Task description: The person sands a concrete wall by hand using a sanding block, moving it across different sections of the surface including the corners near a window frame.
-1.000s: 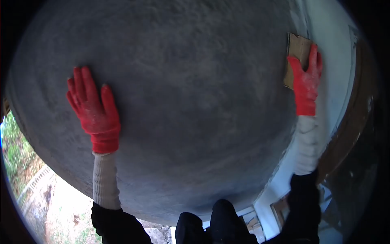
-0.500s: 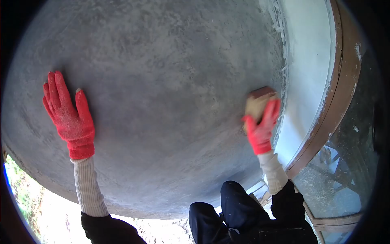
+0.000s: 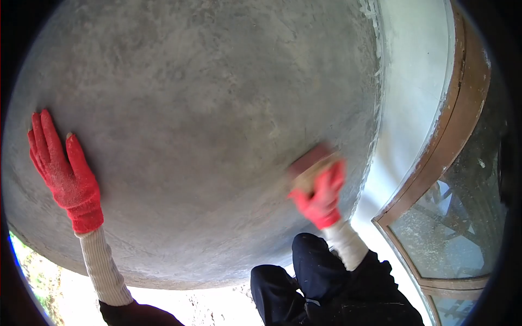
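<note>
The small tan sanding block with a reddish top edge (image 3: pixel 311 165) is pressed flat on the grey plastered wall (image 3: pixel 206 119), in the lower right part of this surface. It looks blurred, so its exact shape I cannot tell. The right hand in a red knitted glove (image 3: pixel 322 196) holds it from below, fingers closed around the block and pushing it to the wall.

To the right of the block the grey plaster ends in a rough, crumbly vertical edge (image 3: pixel 377 81), which is near the block. After this edge comes a smooth white painted strip (image 3: pixel 413 81), then a brown wooden window frame (image 3: pixel 462 103) with dusty glass (image 3: pixel 451 233) below it. To the left and above the block the grey surface is wide and bare, with pale cloudy patches and fine scratch marks.

The left hand in a red knitted glove (image 3: pixel 64 174) lies flat on the wall far at the left, well apart from the block, fingers stretched and close together, thumb a little apart, holding nothing. Both wrists show cream ribbed cuffs (image 3: pixel 100 263) and dark sleeves. Below the lower border of the wall are the person's dark trouser legs (image 3: pixel 304 271).
</note>
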Action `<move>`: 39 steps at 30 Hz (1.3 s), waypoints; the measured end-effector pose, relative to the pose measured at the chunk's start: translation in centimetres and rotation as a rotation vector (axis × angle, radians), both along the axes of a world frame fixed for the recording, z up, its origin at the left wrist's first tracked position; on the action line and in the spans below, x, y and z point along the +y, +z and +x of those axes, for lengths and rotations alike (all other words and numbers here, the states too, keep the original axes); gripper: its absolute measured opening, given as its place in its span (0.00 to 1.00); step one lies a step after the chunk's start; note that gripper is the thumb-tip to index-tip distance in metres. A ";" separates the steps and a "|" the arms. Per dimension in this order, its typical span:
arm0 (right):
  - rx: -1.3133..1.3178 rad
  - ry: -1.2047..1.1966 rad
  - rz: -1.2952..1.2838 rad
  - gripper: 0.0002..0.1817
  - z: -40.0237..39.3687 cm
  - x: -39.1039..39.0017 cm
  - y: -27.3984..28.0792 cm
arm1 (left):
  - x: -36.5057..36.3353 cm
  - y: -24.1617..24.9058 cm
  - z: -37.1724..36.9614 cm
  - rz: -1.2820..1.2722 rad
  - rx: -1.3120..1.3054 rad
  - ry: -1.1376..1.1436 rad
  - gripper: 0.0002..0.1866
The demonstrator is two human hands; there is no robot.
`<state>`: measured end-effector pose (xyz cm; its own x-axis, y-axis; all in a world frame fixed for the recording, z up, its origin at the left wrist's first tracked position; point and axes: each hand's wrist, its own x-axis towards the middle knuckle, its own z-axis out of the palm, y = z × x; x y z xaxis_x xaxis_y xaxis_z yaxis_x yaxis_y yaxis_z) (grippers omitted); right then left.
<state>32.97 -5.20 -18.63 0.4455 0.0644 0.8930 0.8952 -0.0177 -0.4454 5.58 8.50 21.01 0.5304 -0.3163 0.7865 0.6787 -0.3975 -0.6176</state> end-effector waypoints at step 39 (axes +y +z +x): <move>1.576 0.079 0.660 0.55 7.0 -0.4 -11.2 | -0.6 0.6 -0.4 0.033 0.253 0.132 0.35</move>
<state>39.98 -5.55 -29.84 0.8697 -0.0435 -0.4917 -0.3946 0.5371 -0.7455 5.20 7.85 21.62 0.7467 -0.2544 0.6146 0.5462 -0.2928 -0.7848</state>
